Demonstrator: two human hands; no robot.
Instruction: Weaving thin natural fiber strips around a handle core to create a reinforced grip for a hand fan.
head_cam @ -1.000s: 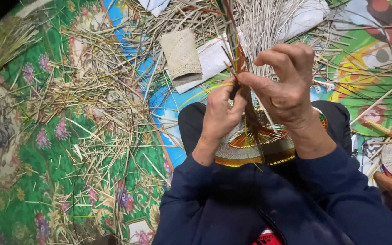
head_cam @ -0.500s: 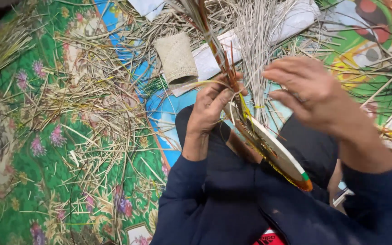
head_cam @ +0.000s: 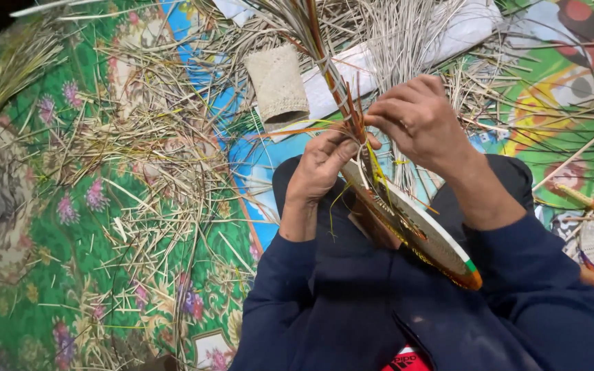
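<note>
Left hand (head_cam: 321,168) pinches the rim of a woven straw disc (head_cam: 417,230), tilted on edge over the lap so its working edge faces up. Right hand (head_cam: 421,120) has its fingers closed on the bundle of loose strands (head_cam: 324,58) rising from that rim, likely to keep them taut. Straw litter (head_cam: 139,172) covers the floral floor mat (head_cam: 29,227); a small woven cylinder (head_cam: 278,86) lies beyond.

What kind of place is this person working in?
Probably a floor-level basket-weaving spot at home. The left hand and right hand work a half-woven disc, above a patterned mat strewn with loose straw.
</note>
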